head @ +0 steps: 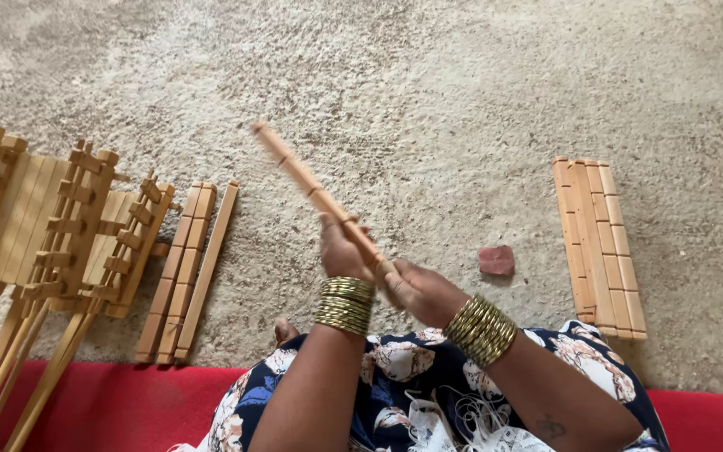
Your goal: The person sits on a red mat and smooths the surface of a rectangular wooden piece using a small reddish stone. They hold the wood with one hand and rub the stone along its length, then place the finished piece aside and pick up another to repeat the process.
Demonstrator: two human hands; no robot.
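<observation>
Both my hands grip one long notched wooden stick [307, 182] that points up and to the left over the sandy ground. My left hand [341, 249] wraps the stick higher up. Lower down, my right hand [422, 291] closes around its near end. Each wrist carries a stack of gold bangles. The stick's far tip is blurred.
Three notched wooden sticks [186, 272] lie side by side at the left, beside assembled wooden frames [60, 226] with crossbars. A row of several wooden sticks [599, 244] lies at the right. A small reddish stone [496, 259] sits on the ground. A red mat [102, 402] runs under me.
</observation>
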